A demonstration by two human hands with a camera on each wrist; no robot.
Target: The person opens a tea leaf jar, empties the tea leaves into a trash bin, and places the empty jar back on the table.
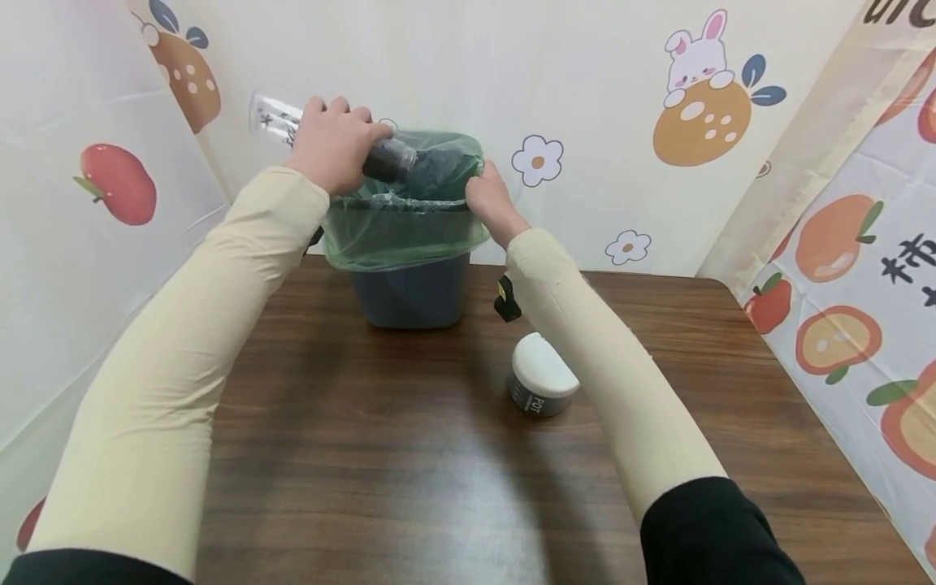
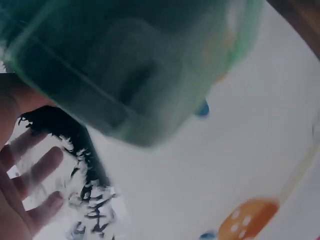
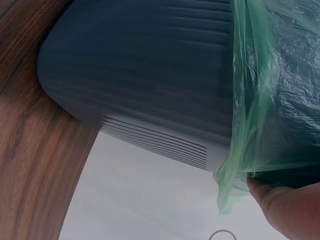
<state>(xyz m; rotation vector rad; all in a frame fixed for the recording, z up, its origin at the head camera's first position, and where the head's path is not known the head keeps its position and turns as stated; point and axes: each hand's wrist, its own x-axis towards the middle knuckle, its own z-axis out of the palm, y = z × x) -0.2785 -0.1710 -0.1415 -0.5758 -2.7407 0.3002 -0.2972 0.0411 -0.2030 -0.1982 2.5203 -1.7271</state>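
My left hand (image 1: pixel 332 145) grips a clear bottle (image 1: pixel 269 120) with black printing on it. The bottle lies tipped, its dark end over the mouth of the bin and its clear base up to the left. In the left wrist view, fingers (image 2: pixel 42 167) wrap the printed side of the bottle (image 2: pixel 95 212). A translucent green bag (image 1: pixel 402 236) lines the dark blue-grey bin (image 1: pixel 411 296) and folds down over its rim. My right hand (image 1: pixel 496 203) holds the bag and rim at the right side; in the right wrist view its thumb (image 3: pixel 272 195) presses on the bag edge.
A squat jar (image 1: pixel 543 374) with a white lid and dark "POT" label stands on the brown wooden table (image 1: pixel 380 471), beside my right forearm. Behind the bin hangs a white printed cloth (image 1: pixel 585 89); more cloth encloses the left and right sides.
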